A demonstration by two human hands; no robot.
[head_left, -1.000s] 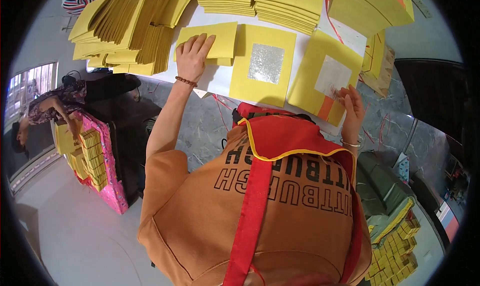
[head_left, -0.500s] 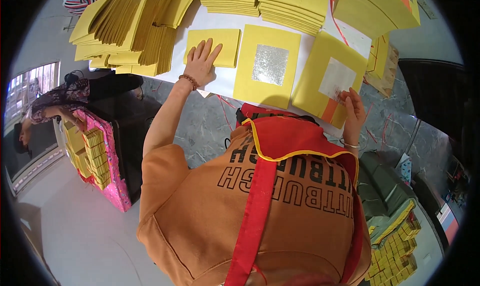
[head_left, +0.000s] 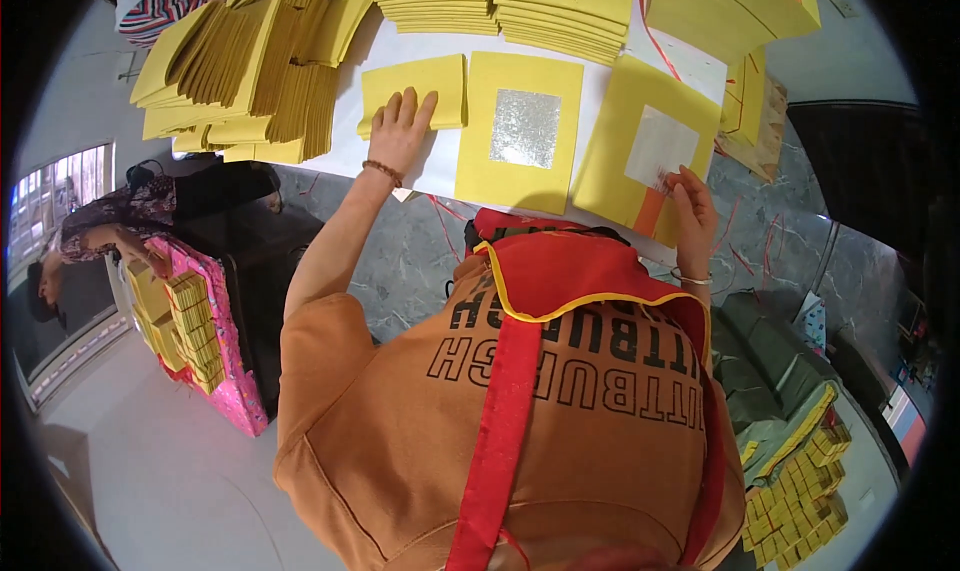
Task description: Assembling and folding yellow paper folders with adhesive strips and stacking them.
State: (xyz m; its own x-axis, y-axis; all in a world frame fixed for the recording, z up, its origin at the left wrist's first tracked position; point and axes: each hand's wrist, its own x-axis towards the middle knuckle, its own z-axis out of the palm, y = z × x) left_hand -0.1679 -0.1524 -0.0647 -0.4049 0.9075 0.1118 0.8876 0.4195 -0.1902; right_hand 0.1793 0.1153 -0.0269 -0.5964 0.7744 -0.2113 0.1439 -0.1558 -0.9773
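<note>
On white-topped desk [head_left: 400, 45]: left hand [head_left: 400, 131] palm down, fingers slightly spread on near part of folded yellow paper rectangle [head_left: 425, 83]. Just right of it, flat yellow paper rectangle with silver square [head_left: 523, 131]. Farther right, slanted yellow paper rectangle with pale square and orange strip [head_left: 612, 156]; right hand [head_left: 690, 209] at its right edge, fingers curled; cannot tell whether pinching. Beyond, stacked yellow paper pieces [head_left: 562, 16].

Folded sheet [head_left: 413, 74] partly hidden beneath left hand [head_left: 400, 136]
</note>
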